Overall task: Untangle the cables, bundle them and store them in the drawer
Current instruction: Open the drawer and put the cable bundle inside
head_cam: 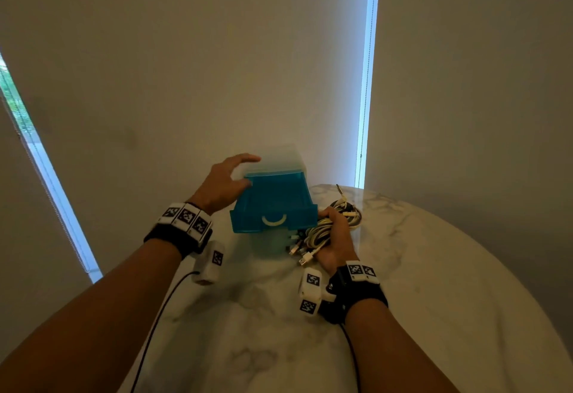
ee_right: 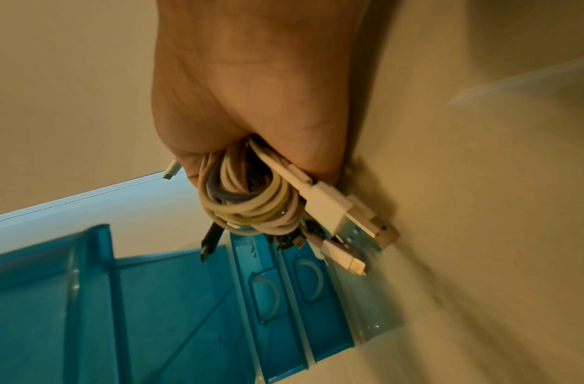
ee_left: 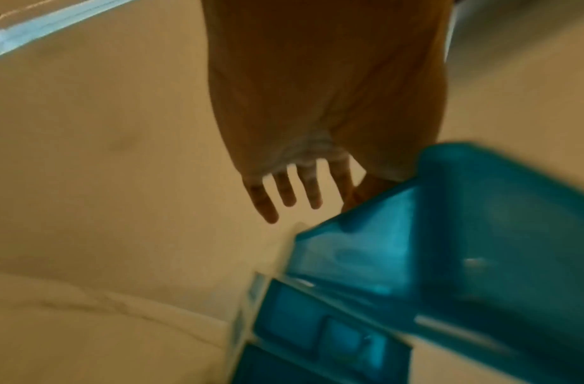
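A blue drawer with a white handle is pulled out of a translucent drawer unit on the marble table; nothing shows inside it. My left hand arches over the unit's top left corner. In the blurred left wrist view its fingers are spread and straight, and the thumb lies against the drawer edge. My right hand grips a coiled bundle of white and dark cables just right of the drawer front. In the right wrist view the cable bundle hangs from my fist, USB plugs sticking out.
More loose cables lie on the table behind my right hand. Two lower blue drawers of the unit are closed. A wall with blinds stands right behind the unit. The rounded table edge curves away at the right.
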Demonstrator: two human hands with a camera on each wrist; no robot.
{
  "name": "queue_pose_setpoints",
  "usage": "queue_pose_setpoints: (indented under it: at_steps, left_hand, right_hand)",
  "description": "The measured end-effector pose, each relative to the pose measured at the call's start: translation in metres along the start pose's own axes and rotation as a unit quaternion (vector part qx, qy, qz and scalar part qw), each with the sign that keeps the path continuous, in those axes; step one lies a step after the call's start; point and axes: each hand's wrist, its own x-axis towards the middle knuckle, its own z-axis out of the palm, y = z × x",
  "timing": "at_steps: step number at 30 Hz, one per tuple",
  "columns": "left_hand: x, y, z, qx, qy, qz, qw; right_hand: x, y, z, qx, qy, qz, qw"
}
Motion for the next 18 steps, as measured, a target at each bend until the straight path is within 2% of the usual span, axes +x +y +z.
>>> queue_pose_setpoints:
  at_steps: [1, 3, 8, 10, 12, 13, 15, 18]
  left_hand:
    - [0.007, -0.005, 0.001, 0.034, -0.064, -0.015, 0.997]
    - [0.009, 0.0, 0.001, 0.077, -0.133, -0.019, 0.988]
    - [-0.004, 0.025, -0.001, 0.205, -0.151, -0.032, 0.967]
    - [-0.013, 0.033, 0.002, 0.257, -0.146, -0.037, 0.955]
    - [-0.021, 0.038, 0.007, 0.293, -0.148, -0.034, 0.944]
    - [-0.024, 0.041, 0.009, 0.301, -0.147, -0.031, 0.942]
    - [-0.03, 0.051, 0.013, 0.322, -0.143, -0.022, 0.936]
    - [-0.035, 0.068, 0.016, 0.367, -0.12, -0.003, 0.922]
  right_hand:
    - [-0.001, -0.001, 0.001, 0.003, -0.004, -0.005, 1.0]
    - [-0.001, -0.004, -0.001, 0.002, 0.006, -0.014, 1.0]
    - [-0.001, -0.031, -0.01, 0.012, 0.05, -0.041, 0.998]
    - [-0.017, -0.054, -0.009, -0.018, 0.064, -0.071, 0.995]
    - [-0.041, -0.085, -0.003, -0.095, 0.085, -0.119, 0.985]
    - [-0.055, -0.101, 0.004, -0.166, 0.099, -0.146, 0.97]
    - [-0.083, -0.131, 0.025, -0.319, 0.115, -0.186, 0.922]
    - [-0.115, -0.156, 0.075, -0.491, 0.059, -0.203, 0.845]
